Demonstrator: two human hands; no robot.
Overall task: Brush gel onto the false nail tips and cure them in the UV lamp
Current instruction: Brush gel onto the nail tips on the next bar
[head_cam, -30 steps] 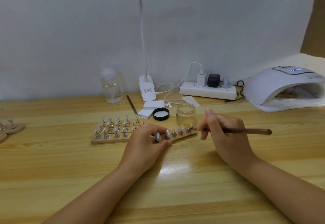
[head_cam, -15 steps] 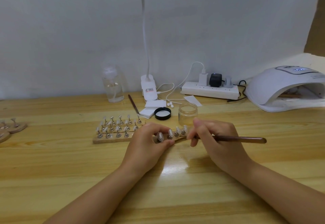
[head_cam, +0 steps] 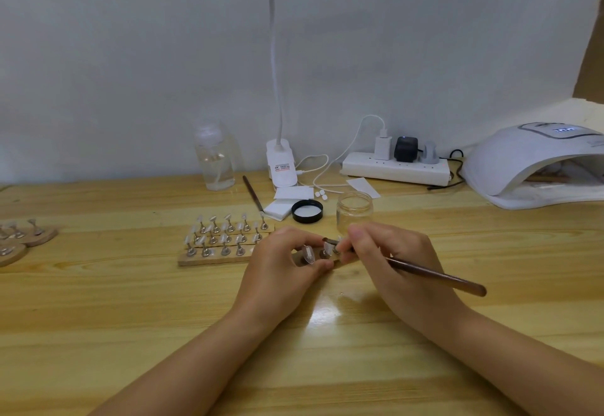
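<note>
Left hand [head_cam: 281, 265] curled round the near end of a small wooden strip [head_cam: 340, 260], thumb and fingers pinching it, probably to steady it on the table [head_cam: 98, 317] against the push of the bristles; right hand [head_cam: 397, 258] pinching a brown brush [head_cam: 434, 275] like a pen, handle trailing off to the right, tip down among the nail tips [head_cam: 323, 249] on that strip, so likely mid-stroke with gel. Open glass jar [head_cam: 354, 211] just behind the hands, black lid [head_cam: 307, 211] off beside it, kept close for dipping, by the look of it. To the left, touching or nearly touching the held strip, a block of more strips [head_cam: 222, 242] with rows of tips, seemingly waiting. UV lamp [head_cam: 529, 167] well apart at the far right, mouth facing this way, something wooden already inside, too dim to name. Along the wall a clear bottle [head_cam: 215, 160], desk lamp base [head_cam: 281, 167], power strip [head_cam: 395, 170]; white pads [head_cam: 287, 201] and a second brush [head_cam: 253, 193] near the lid; round stands [head_cam: 23, 239] at the left edge. Nothing visibly between hands and UV lamp except the jar, off the line
</note>
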